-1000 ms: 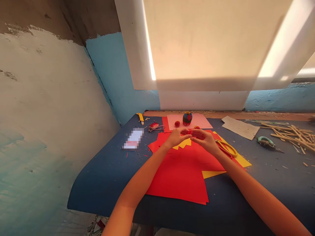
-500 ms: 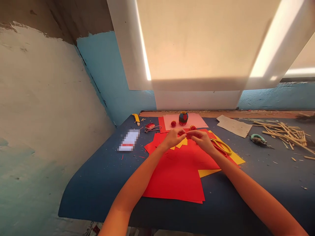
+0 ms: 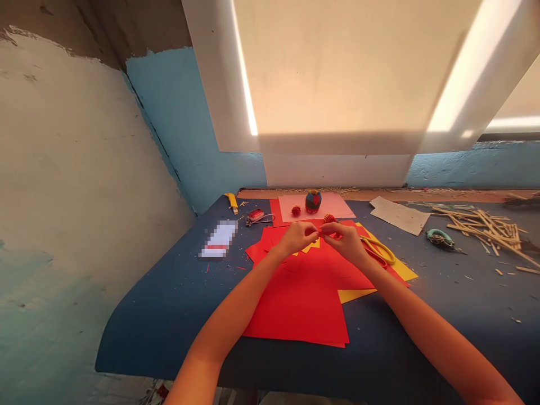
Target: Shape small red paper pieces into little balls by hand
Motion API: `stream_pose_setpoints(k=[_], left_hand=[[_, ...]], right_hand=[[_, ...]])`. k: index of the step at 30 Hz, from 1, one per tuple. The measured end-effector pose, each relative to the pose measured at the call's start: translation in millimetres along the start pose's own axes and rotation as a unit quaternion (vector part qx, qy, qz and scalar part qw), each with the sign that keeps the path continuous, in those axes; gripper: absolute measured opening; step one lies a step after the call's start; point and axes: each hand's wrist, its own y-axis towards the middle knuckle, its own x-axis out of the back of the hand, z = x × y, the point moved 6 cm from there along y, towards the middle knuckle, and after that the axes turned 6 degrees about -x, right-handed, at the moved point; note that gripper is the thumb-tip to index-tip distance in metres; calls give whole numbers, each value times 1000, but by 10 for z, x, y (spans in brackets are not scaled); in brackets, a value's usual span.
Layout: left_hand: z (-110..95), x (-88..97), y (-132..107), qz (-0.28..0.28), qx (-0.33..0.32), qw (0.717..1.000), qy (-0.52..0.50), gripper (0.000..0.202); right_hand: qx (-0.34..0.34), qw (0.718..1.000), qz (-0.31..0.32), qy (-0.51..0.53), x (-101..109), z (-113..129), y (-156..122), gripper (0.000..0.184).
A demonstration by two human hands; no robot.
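Observation:
Over the red paper sheets point(image 3: 295, 309), my left hand point(image 3: 298, 237) and my right hand point(image 3: 342, 241) meet with fingertips nearly touching. Both are closed in a pinch on a small red piece of paper point(image 3: 320, 232), mostly hidden by the fingers. Yellow paper pieces point(image 3: 311, 246) lie just below the fingertips. Behind the hands, two small red-and-yellow balls point(image 3: 296, 210) rest near a dark patterned pot point(image 3: 313, 201) with a red heart shape, which stands on pink paper point(image 3: 341, 209). Yellow-handled scissors point(image 3: 383, 250) lie beside my right wrist.
On the blue table point(image 3: 160, 315) at left are a yellow utility knife point(image 3: 232, 203), a red item with a wire loop point(image 3: 255, 215) and a blurred white rectangle point(image 3: 219, 239). At right lie a paper scrap point(image 3: 400, 215), a teal-handled tool point(image 3: 440, 237) and thin sticks point(image 3: 489, 229).
The fingers have shifted slightly around the small red piece, and a bit more red shows between them. The view has moved slightly; the things on the table stay in place.

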Motion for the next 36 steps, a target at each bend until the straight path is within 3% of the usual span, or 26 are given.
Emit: stream_pose_setpoints(k=[4, 10, 15, 19, 24, 32, 36], left_hand=[[35, -29, 8, -2, 2, 1000, -16, 21], [83, -29, 7, -25, 19, 991, -126, 18], [50, 10, -14, -46, 75, 973, -212, 17], [21, 55, -29, -57, 108, 960, -252, 18], [7, 89, -44, -60, 117, 949, -285, 19], [35, 73, -28, -48, 89, 957, -273, 19], [59, 53, -10, -58, 63, 963, -256, 19]], right_hand=[[7, 1000, 2, -19, -5, 9, -4, 9], [9, 997, -48, -60, 27, 27, -14, 9], [114, 985, -90, -95, 53, 131, -64, 11], [210, 967, -85, -119, 60, 202, -93, 19], [264, 953, -73, -129, 66, 230, -95, 22], [175, 980, -2, -98, 44, 217, -49, 22], [79, 997, -10, -6, 54, 176, -11, 17]])
